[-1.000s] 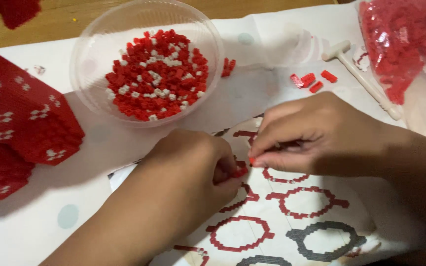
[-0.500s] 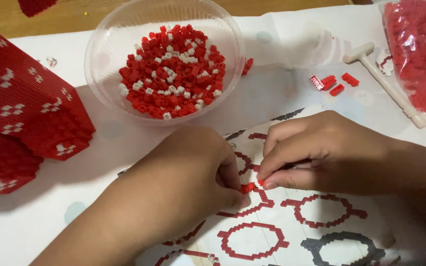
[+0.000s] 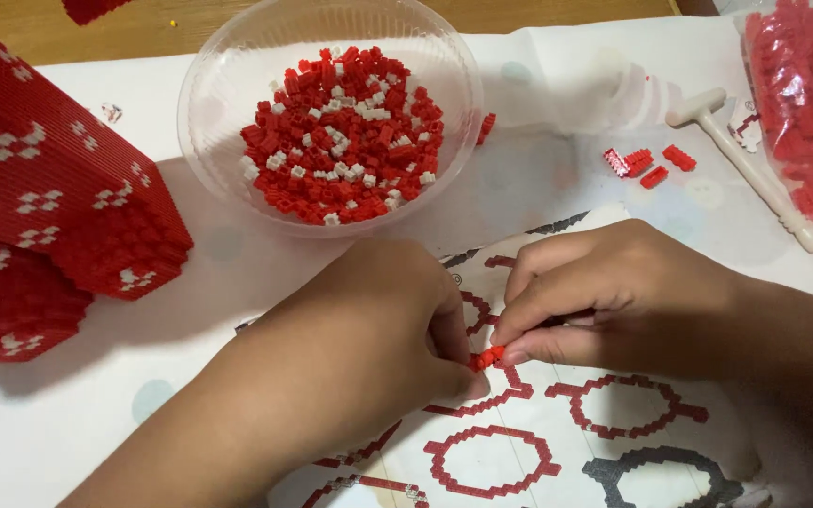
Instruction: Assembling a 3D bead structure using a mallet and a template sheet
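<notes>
A tiny red brick piece (image 3: 487, 358) sits pinched between the fingertips of both hands, just above a printed sheet (image 3: 557, 442) that shows ring-shaped outlines in red and black. The piece is bright red, small and knobbly, made of a few little blocks joined together; most of it is hidden by the fingers, so its full shape cannot be told. The left hand (image 3: 369, 348) is curled closed, its thumb and forefinger pressing the piece from the left. The right hand (image 3: 613, 301) is also closed, its fingertips gripping the same piece from the right, so the two hands meet at it.

Beyond the hands stands a clear plastic bowl (image 3: 228, 103) filled with loose red and white bricks. At the left lies a large built red block model (image 3: 39, 216) with small white flower patterns. A few loose red pieces (image 3: 646, 165) lie on the white cover of the desk (image 3: 538, 179), beside a small white hammer (image 3: 745, 169) and a clear bag of red bricks (image 3: 806, 113).
</notes>
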